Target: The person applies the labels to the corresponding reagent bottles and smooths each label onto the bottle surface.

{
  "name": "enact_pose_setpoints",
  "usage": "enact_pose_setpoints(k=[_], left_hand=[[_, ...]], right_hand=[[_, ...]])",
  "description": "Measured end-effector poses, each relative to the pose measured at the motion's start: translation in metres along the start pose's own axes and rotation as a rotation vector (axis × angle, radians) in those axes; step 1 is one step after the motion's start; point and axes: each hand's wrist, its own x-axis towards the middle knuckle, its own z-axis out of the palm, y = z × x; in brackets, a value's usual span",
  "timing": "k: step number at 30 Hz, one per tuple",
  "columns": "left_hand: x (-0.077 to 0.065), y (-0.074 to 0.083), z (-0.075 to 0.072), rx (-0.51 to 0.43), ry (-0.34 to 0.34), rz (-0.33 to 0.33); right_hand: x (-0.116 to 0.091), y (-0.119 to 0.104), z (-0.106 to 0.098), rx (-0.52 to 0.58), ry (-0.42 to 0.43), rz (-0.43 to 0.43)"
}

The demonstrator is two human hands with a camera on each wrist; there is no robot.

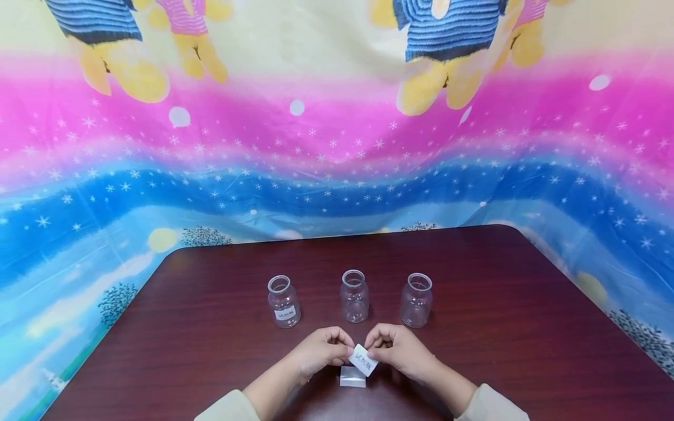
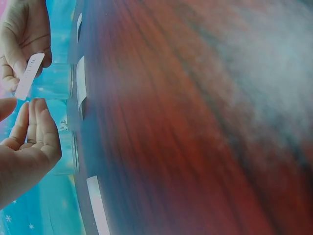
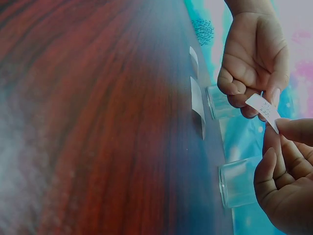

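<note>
Between my hands is a small white label [image 1: 363, 360] with dark characters on it. My left hand [image 1: 322, 352] pinches its left corner between thumb and fingertips. On the other side, my right hand [image 1: 404, 353] grips the upper right part, its thumb over the printed face. The right wrist view shows the label [image 3: 264, 111] slightly bent, held up off the table. Under it lies a white paper strip [image 1: 353, 380], partly covered by the label in the head view.
Three clear glass jars without lids stand in a row beyond my hands: a left jar [image 1: 284, 298] bearing a similar white label, a middle jar [image 1: 355, 298] and a right jar [image 1: 416, 301]. More white strips [image 2: 99, 205] lie on the dark red wooden table [image 1: 210, 316]. A patterned cloth [image 1: 337, 187] hangs behind.
</note>
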Motion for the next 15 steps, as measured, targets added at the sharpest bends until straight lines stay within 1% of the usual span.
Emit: enact_pose_setpoints(k=[4, 8, 9, 12, 15], left_hand=[[0.001, 0.001, 0.002, -0.022, -0.006, 0.007], [0.002, 0.0, 0.003, -0.02, -0.003, 0.011], [0.003, 0.0, 0.003, -0.015, 0.001, 0.012], [0.004, -0.001, 0.003, 0.002, 0.018, 0.02], [0.005, -0.002, 0.002, 0.01, 0.031, 0.03]], right_hand=[[0.001, -0.001, 0.001, -0.012, 0.009, 0.004], [0.002, 0.0, 0.002, -0.018, 0.016, -0.002], [0.003, 0.0, 0.002, -0.007, 0.017, -0.002], [0.0, -0.011, 0.003, 0.019, 0.026, 0.022], [0.001, -0.011, 0.004, 0.082, 0.039, 0.055]])
